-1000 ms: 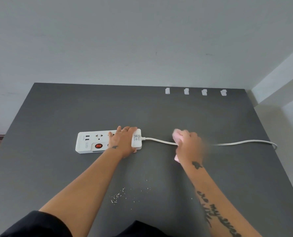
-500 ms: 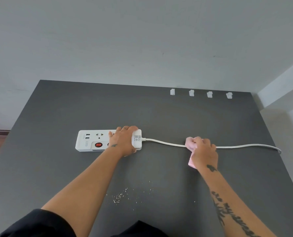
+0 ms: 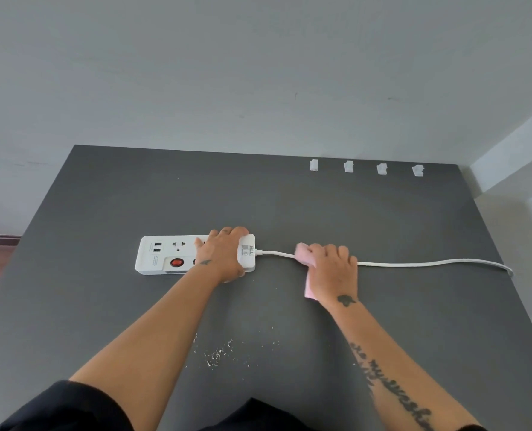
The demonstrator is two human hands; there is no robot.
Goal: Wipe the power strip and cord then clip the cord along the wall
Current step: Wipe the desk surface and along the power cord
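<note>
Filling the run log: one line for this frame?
phase: wiping; left hand: holds power strip; right hand: pink cloth on cord; clips: empty

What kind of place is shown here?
Probably a plain room in a home or office: a dark grey table against bare pale walls, a white plastic power strip on it, four small white cord clips.

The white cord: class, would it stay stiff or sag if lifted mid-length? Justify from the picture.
Probably sags: the cord bends gently across the table. Likely light and easily dragged: the left hand holds the power strip down.
</note>
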